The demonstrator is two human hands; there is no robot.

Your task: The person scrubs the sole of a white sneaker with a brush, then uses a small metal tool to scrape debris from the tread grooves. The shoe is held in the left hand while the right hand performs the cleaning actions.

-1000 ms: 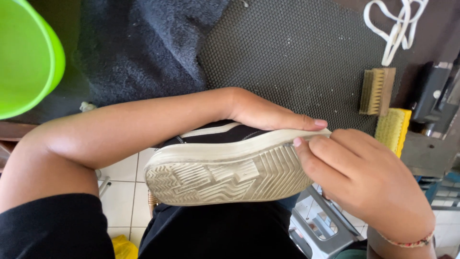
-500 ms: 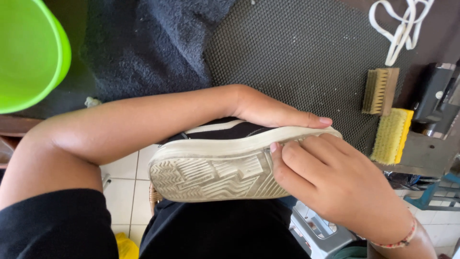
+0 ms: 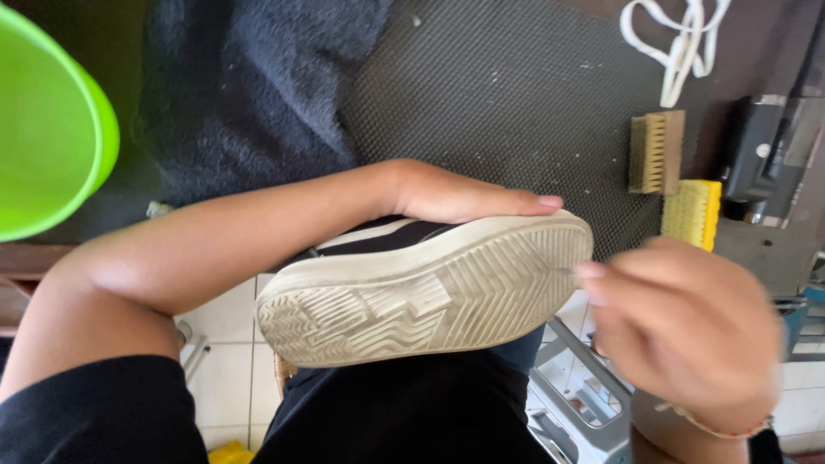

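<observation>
Over your lap, left hand [image 3: 455, 196] clamps the shoe [image 3: 430, 292]; right hand [image 3: 687, 331], blurred, grip unreadable; shoe could slip sideways.

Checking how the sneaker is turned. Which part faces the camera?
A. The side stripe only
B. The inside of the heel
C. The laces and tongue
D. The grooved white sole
D: the sneaker shows its pale grooved sole upward, with the left hand resting along its upper.

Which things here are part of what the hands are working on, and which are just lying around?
In hand:
shoe, sole up
left hand, gripping it
right hand, fingertips at the toe

Lying about:
green bowl
dark towel
brown brush
yellow brush
white laces
</observation>
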